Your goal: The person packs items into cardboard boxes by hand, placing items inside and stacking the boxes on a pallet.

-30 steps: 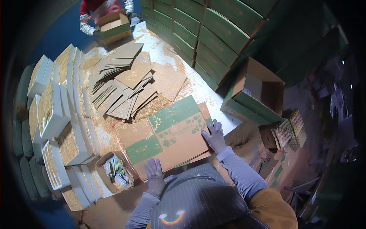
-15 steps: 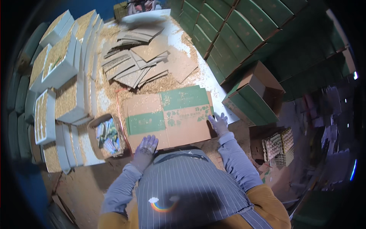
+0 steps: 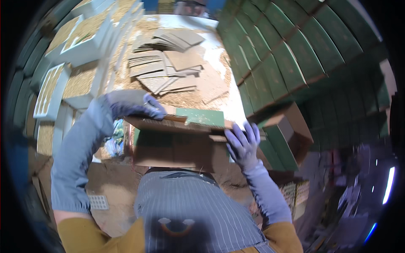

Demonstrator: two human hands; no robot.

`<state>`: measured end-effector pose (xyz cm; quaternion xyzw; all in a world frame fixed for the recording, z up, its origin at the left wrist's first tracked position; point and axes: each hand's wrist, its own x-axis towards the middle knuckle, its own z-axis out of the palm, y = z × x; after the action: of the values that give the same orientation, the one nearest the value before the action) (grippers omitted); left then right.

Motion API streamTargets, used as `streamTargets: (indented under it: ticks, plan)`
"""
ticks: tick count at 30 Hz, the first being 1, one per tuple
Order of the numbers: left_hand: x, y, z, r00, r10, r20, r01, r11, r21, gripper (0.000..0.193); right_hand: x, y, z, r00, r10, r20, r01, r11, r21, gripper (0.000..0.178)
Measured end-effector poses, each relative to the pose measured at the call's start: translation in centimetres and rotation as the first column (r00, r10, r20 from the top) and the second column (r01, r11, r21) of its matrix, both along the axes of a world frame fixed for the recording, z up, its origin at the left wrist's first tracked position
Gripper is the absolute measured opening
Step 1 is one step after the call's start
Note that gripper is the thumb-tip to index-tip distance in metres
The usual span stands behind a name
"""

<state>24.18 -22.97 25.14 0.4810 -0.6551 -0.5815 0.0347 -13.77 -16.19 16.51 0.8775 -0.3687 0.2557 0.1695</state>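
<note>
In front of me on the table, a brown and green cardboard box point(image 3: 179, 149) stands partly unfolded, its far panel raised. My left hand point(image 3: 137, 104), in a pale purple glove, bends over the box's upper edge at the left and grips it. At the right end of that edge rests my right hand point(image 3: 244, 145), gloved the same way, fingers spread and touching the cardboard. Green print shows on the raised flap behind the edge. The box's lower inside lies in shadow.
Flat cardboard sheets point(image 3: 168, 69) lie on wood shavings farther back. White foam trays point(image 3: 84, 48) filled with shavings are stacked at left. An open box point(image 3: 280, 143) stands at right, below a wall of green cartons point(image 3: 280, 61). A container of colourful packets point(image 3: 114, 143) is partly hidden.
The box lay flat with both hands at its near corners; now its panels are lifted apart. My left hand has moved up and away to the upper edge, and my right stays at the right side.
</note>
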Motion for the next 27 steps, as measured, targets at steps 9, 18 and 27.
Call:
streamTargets:
  ticks: [9,18,27]
  plan:
    - [-6.3,6.8,2.6,0.968,-0.137,0.210,0.246,0.685,-0.686,0.054,3.1,-3.7,5.3,0.843,0.535,0.059,-0.518,0.778,0.356,0.021]
    - [-7.6,1.6,-13.5,0.785,0.602,0.145,0.160,0.030,-0.987,0.073,0.2,-4.0,0.4,0.855,0.513,0.082,-0.412,0.575,0.707,0.058]
    - [-6.1,6.0,-5.5,0.996,0.070,0.064,0.030,0.404,-0.914,0.075,-1.6,-7.3,-3.7,0.734,-0.611,0.295,-0.320,0.072,0.945,0.085]
